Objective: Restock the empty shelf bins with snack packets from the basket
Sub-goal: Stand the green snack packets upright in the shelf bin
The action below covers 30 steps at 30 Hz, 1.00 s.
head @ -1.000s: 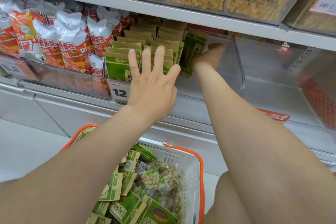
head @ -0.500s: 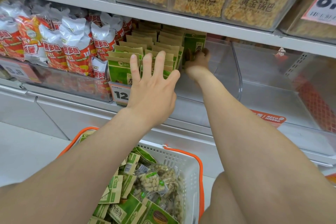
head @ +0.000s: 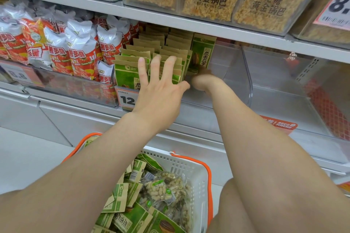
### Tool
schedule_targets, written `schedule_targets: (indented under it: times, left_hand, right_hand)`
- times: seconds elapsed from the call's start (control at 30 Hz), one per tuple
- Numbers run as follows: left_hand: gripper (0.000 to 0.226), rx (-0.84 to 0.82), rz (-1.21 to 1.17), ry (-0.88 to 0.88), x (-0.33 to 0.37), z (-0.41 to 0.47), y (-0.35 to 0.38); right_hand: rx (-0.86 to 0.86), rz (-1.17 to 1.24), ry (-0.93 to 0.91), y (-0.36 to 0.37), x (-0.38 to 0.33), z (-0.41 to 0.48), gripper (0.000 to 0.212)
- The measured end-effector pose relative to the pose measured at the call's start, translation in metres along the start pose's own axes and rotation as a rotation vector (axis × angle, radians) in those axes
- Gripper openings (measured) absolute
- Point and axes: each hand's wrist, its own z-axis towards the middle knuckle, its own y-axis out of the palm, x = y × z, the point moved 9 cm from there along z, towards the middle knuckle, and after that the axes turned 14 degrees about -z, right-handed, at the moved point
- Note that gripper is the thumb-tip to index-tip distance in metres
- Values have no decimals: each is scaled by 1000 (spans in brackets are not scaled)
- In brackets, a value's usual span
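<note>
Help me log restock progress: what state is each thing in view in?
Left hand: open, straight fingers pressing the green packet rows.
Right hand: at the foot of the end packet, blurred, grip unclear.
End packet: upright, beside the rows.
Middle bin: partly filled, right part bare.
Right bin: empty.
Basket: holds loose green packets and clear nut bags.

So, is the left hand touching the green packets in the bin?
Touching: head view shows the left hand with straight fingers flat against the green packets.
</note>
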Motion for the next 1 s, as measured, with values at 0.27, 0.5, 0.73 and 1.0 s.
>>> schedule_targets:
  times: [0.27,0.5,0.73,1.0]
  left_hand:
    - [85,61,-38,-121,-12,-3,-15]
    - [93,17,73,-221,-23,-6,-18]
    - [81,72,147,-206,-30,1,-30]
    - [75,196,89,-127,-17,-6,-42]
  right_hand:
    - [127,455,102,-13,-4,-47,31]
    - [-45,858,130,14,-31,-82,67]
    - [-46,629,-4,-2,-19,-72,49]
    - [322,-43,-373,-43,-37,-119,33]
